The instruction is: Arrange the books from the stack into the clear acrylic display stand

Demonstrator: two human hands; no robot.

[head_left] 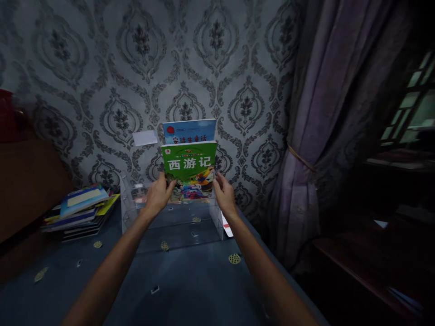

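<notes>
Between my two hands stands a green book [189, 174] with white Chinese characters and colourful cartoon figures on its cover. My left hand [159, 194] grips its left edge, thumb on the front. At the right edge, my right hand [223, 192] has its fingers closed on the book. Directly behind it rises a blue book [190, 129] with red characters; its lower part is hidden. Both are upright at a clear plastic rack [176, 237] with stepped shelves, set against the wall. Whether the green book's bottom edge touches a shelf I cannot tell.
A pile of books [83, 210] lies left of the rack on the blue patterned cloth [190, 280]. Behind them a brown box-like object [30, 181] stands at the far left. A purple curtain [302, 181] hangs on the right, beside a dark piece of furniture [360, 267].
</notes>
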